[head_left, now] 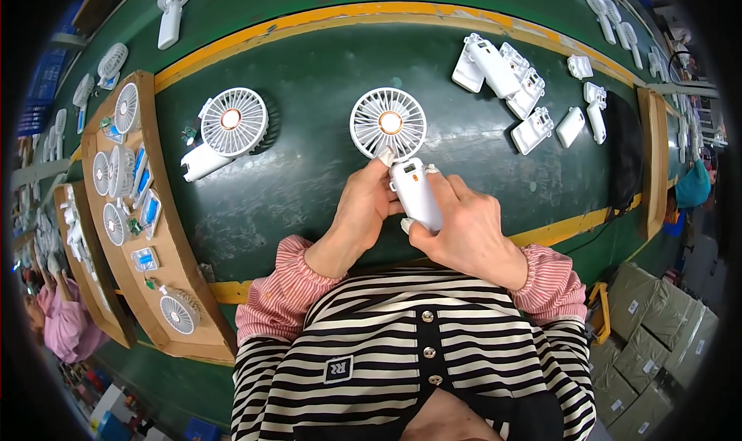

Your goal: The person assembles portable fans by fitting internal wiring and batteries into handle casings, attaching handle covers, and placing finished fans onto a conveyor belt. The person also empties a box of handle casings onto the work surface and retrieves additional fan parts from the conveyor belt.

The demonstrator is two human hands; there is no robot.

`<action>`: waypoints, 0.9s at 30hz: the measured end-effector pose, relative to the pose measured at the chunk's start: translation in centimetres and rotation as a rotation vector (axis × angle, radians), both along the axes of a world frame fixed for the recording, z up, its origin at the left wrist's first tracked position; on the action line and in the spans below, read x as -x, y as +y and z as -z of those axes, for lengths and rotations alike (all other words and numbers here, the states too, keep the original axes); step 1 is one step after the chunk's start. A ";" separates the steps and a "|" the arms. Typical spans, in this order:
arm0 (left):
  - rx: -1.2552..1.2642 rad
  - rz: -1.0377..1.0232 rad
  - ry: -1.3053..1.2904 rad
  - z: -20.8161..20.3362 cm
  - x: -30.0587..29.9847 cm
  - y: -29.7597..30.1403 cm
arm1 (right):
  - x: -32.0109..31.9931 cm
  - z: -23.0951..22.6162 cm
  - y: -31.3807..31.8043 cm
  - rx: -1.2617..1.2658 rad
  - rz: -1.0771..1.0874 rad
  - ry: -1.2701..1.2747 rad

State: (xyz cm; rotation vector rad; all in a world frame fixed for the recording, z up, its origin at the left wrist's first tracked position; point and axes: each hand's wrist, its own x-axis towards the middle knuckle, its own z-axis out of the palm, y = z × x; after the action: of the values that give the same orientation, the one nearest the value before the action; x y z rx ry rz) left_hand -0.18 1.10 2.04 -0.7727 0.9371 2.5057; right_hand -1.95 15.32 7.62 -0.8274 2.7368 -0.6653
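Between my hands is a small white handheld fan (414, 190), its round grille pointing away from me and its handle toward me. An orange button and a small dark window show on the handle. My left hand (363, 201) grips it at the neck, where head and handle meet, with a white-covered thumb on top. Wrapped along the handle's right side and lower end is my right hand (468, 221), its thumb and a finger also white-tipped. To the left lies another fan (233, 122) with its handle turned lower left and a small green part beside it.
White handle shells (495, 68) are piled at the back right, with several loose pieces near them. A cardboard tray (197, 317) of fan heads and blue parts stands left. Black cloth (623, 151) and another cardboard tray (654, 163) lie right. Wrapped boxes (653, 317) stack lower right.
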 end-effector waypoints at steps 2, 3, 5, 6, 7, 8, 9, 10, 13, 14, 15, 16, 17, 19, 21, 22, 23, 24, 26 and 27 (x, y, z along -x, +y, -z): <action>-0.011 0.014 0.008 0.1 0.0 -0.1 | 0.1 0.2 0.0 -0.004 -0.007 0.011; -0.023 0.031 0.016 0.2 0.0 -0.1 | 0.1 0.2 0.0 -0.007 -0.012 0.022; -0.021 0.046 0.018 0.4 0.1 -0.1 | 0.1 0.4 0.0 -0.011 -0.014 0.028; -0.020 0.061 0.020 0.4 0.1 -0.2 | 0.1 0.5 0.0 -0.014 -0.015 0.033; -0.020 0.061 0.020 0.5 0.1 -0.2 | 0.1 0.5 0.0 -0.015 -0.015 0.033; -0.014 0.067 0.023 0.5 0.1 -0.2 | 0.1 0.5 0.0 -0.015 -0.020 0.038; -0.009 0.074 0.026 0.5 0.1 -0.2 | 0.1 0.6 0.0 -0.016 -0.025 0.042; -0.007 0.075 0.025 0.5 0.1 -0.2 | 0.1 0.6 0.1 -0.015 -0.024 0.042; -0.006 0.061 0.038 0.5 0.2 0.0 | 0.2 0.9 0.2 -0.016 -0.046 0.063; 0.024 0.061 0.010 0.5 0.3 0.1 | 0.2 1.1 0.3 -0.015 -0.050 0.083; 0.055 0.060 -0.019 0.5 0.4 0.2 | 0.2 1.2 0.3 -0.013 -0.054 0.103; 0.057 0.061 -0.018 0.4 0.5 0.4 | 0.2 1.2 0.3 -0.011 -0.053 0.103; 0.081 0.045 -0.030 0.3 0.5 0.5 | 0.2 1.3 0.3 -0.014 -0.060 0.116; 0.108 0.030 -0.042 0.3 0.6 0.8 | 0.2 1.4 0.4 -0.015 -0.064 0.128; 0.135 0.017 -0.034 0.4 0.6 0.9 | 0.2 1.6 0.5 -0.013 -0.070 0.153; 0.137 0.018 -0.035 0.4 0.7 1.0 | 0.2 1.6 0.6 -0.010 -0.068 0.152; 0.135 0.018 -0.040 0.3 0.7 1.0 | 0.3 1.6 0.7 -0.016 -0.088 0.146; 0.132 0.019 -0.045 0.3 0.7 1.0 | 0.3 1.6 0.8 -0.021 -0.107 0.139; 0.143 0.018 -0.056 0.3 0.7 1.0 | 0.3 1.7 1.0 -0.001 -0.106 0.133; 0.151 0.015 -0.065 0.2 0.7 1.0 | 0.3 1.7 1.1 0.017 -0.107 0.127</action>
State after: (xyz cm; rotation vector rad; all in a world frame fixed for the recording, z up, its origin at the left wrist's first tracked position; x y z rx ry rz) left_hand -0.92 2.09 1.80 -0.8842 1.1149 2.4024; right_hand -2.26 16.39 5.89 -1.0459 2.7772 -0.6352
